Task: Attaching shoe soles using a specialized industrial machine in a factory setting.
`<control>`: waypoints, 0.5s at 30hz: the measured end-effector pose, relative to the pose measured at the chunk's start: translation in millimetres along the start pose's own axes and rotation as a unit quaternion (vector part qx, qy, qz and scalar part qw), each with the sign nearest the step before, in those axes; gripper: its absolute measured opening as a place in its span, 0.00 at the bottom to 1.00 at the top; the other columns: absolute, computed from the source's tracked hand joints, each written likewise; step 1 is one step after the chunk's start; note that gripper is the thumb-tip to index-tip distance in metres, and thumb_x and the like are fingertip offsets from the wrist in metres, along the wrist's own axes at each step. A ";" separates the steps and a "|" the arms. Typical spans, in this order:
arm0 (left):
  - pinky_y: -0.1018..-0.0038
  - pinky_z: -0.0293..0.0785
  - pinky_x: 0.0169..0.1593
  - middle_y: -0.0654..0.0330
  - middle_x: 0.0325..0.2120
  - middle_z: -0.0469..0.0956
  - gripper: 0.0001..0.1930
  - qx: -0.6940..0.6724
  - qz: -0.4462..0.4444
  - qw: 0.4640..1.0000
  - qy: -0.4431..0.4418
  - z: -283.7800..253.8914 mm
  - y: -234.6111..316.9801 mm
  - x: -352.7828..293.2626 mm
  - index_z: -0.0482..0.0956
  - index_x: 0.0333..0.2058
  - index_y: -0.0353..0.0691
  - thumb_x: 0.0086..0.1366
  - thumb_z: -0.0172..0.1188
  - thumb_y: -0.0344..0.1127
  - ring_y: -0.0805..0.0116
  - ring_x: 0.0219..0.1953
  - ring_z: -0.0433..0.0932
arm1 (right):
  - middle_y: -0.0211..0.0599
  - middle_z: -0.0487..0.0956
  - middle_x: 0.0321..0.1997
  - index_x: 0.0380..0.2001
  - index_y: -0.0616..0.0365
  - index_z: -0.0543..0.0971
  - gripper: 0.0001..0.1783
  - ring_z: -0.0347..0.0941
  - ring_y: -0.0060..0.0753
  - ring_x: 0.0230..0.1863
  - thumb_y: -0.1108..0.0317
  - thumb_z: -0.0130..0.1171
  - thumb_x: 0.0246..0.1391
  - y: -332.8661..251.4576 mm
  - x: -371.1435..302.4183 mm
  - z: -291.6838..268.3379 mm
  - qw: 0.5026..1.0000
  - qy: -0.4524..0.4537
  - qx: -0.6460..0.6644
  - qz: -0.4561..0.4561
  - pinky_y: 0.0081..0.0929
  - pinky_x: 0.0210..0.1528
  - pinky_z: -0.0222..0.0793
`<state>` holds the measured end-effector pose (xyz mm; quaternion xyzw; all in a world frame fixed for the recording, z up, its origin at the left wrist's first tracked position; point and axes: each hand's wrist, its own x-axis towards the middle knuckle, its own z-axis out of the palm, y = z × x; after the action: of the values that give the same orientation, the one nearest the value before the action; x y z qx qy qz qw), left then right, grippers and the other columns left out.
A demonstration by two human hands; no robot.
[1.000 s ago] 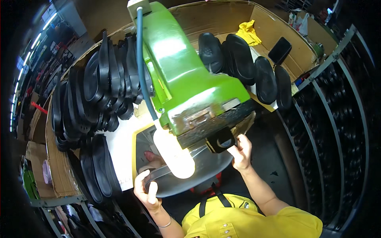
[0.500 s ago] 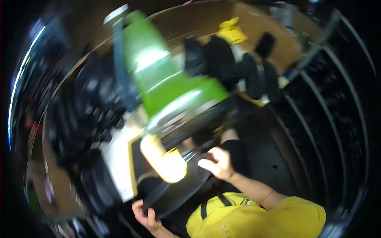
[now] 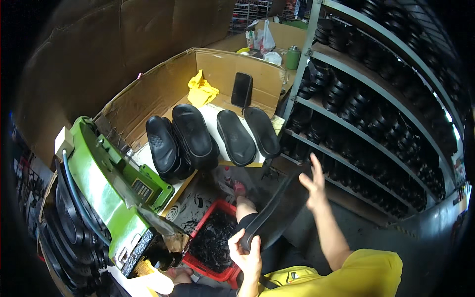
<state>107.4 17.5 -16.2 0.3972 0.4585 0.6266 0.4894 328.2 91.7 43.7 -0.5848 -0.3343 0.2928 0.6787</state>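
My left hand point(image 3: 246, 253) grips the near end of a black shoe sole point(image 3: 278, 214), thumb on one side and fingers on the other. The sole is held up at a slant over my lap, its far end pointing up and right. Beside that far end my right hand point(image 3: 315, 184) is open, fingers spread; whether a fingertip touches the sole I cannot tell. To the left stands a green machine point(image 3: 111, 183) with a pale rounded part point(image 3: 157, 283) at its lower end. Several black soles point(image 3: 236, 137) lie on the white board behind.
A red crate point(image 3: 197, 227) of black scraps stands on the floor beside my leg. Cardboard walls point(image 3: 237, 74) edge the table, with a yellow cloth point(image 3: 201, 90) and a phone point(image 3: 242, 90) inside. More soles point(image 3: 69, 213) pile up at left. Metal shelves point(image 3: 346, 59) of black soles fill the right.
My view has swung right and steadied, so the machine now sits at left. The sole has moved away from the machine. My right hand has loosened from its end and spread its fingers.
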 end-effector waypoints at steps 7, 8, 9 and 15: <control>0.48 0.72 0.53 0.39 0.54 0.67 0.34 -0.327 -0.124 0.928 -0.129 25.0 40.0 61.2 0.55 0.62 0.39 0.66 0.52 0.54 0.47 0.51 0.73 | 0.28 0.78 0.36 0.41 0.61 0.80 0.11 0.71 0.19 0.35 0.70 0.59 0.55 14.0 82.1 -35.2 0.990 -0.058 0.099 0.076 0.20 0.43 0.65; 0.52 0.74 0.52 0.39 0.53 0.68 0.30 -0.291 -0.078 0.942 -0.150 18.1 35.1 60.5 0.56 0.61 0.36 0.66 0.52 0.43 0.47 0.51 0.74 | 0.28 0.78 0.38 0.42 0.62 0.79 0.11 0.71 0.21 0.37 0.70 0.58 0.56 24.2 91.0 -20.1 0.989 -0.015 0.133 0.062 0.20 0.44 0.65; 0.55 0.76 0.51 0.40 0.52 0.69 0.26 -0.254 -0.032 0.951 -0.172 9.0 29.9 56.9 0.57 0.60 0.33 0.66 0.53 0.32 0.47 0.50 0.74 | 0.29 0.78 0.39 0.43 0.62 0.79 0.12 0.71 0.22 0.38 0.70 0.58 0.57 39.9 104.4 -6.4 0.984 0.030 0.168 0.047 0.21 0.44 0.66; 0.67 0.72 0.47 0.51 0.38 0.78 0.12 0.513 0.214 0.802 0.220 -129.6 60.4 30.1 0.77 0.40 0.31 0.59 0.56 0.31 0.62 0.40 0.77 | 0.45 0.79 0.45 0.51 0.63 0.74 0.19 0.74 0.41 0.46 0.70 0.57 0.55 123.2 165.7 52.8 0.979 0.086 -0.181 -0.046 0.32 0.53 0.66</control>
<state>-36.5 16.8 9.2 0.5299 0.7118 0.4588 -0.0462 385.6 271.8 -54.9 -0.7049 -0.3490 0.1444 0.6003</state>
